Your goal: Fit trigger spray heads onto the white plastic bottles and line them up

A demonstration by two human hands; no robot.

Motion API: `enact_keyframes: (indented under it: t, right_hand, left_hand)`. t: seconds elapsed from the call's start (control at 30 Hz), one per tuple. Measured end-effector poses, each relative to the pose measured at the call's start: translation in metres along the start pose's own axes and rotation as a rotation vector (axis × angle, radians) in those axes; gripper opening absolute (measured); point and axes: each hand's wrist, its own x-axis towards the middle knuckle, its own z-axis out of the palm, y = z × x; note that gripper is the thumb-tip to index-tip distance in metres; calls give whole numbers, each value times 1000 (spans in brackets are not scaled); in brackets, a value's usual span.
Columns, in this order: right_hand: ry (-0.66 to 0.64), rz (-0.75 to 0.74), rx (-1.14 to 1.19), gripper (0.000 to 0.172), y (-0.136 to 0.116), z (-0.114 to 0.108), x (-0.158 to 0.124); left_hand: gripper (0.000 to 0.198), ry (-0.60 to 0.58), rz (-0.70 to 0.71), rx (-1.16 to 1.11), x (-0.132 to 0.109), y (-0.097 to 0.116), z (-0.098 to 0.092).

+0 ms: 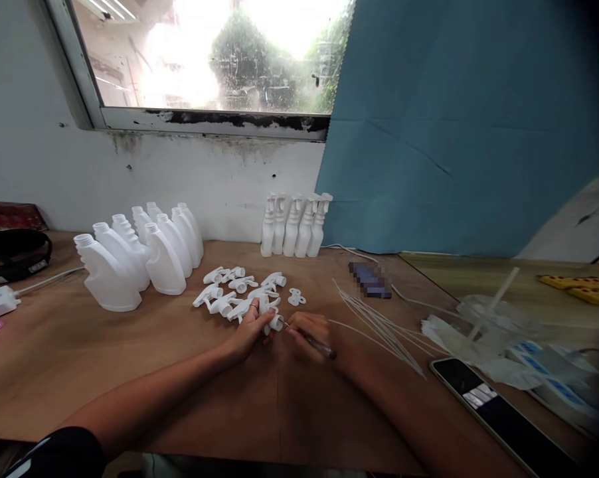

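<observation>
While the left hand (250, 329) pinches a white spray head (276, 323) in its grip, with the round collar turned toward the other side, the right hand (308, 326) has its grip closed around a slim tool (323, 348), thumb and fingers pressed together on it. The tool's thin tip points at that collar; from where I stand I can't tell whether it touches. The spray head is held just above the worktop (170, 338), in front of a loose heap of white trigger tops (224, 304) lying at various angles. Just beyond the right hand lie a few small white rings (294, 301), close together, and to its right a fan of thin white tubes (374, 318), some crossing. Behind these lies a dark, blurred-out object (370, 280). Farther left, a cluster of open-necked white bottles (166, 260) stands upright, while five slender spray bottles (290, 234) line up close to the wall beneath the window (274, 60). Over on the right, a phone (511, 425) lies face up near a clear cup (499, 325) with a straw (493, 302).
</observation>
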Motion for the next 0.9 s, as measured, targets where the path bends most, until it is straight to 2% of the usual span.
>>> enact_keyframes:
  t: [0.1,0.2,0.3,0.43,0.6,0.7,0.8,0.9]
  right_hand:
    - [-40,145,236,24,4,-2,1]
    - [-13,284,520,25,8,-1,1]
    - [0,337,677,24,8,2,0]
    - [9,322,682,22,5,6,-1]
    - [-25,329,673,23,7,16,-4]
    - [-59,229,532,22,9,21,-5]
    - [-28,-4,151,19,10,21,-5]
    - [-59,-259,-150,29,11,17,-3]
  left_hand:
    - [38,-16,-65,4,-1,3,1]
    - [35,-29,-121,36,-2,5,2]
    - [33,11,-134,9,-1,7,2]
    - [32,54,-177,-84,-1,9,-2]
    - [28,15,-200,-146,0,11,-7]
    - [25,-27,-213,-196,2,11,-9]
    - [25,-19,-217,-229,2,12,-8]
    - [27,13,-232,-219,0,13,-5]
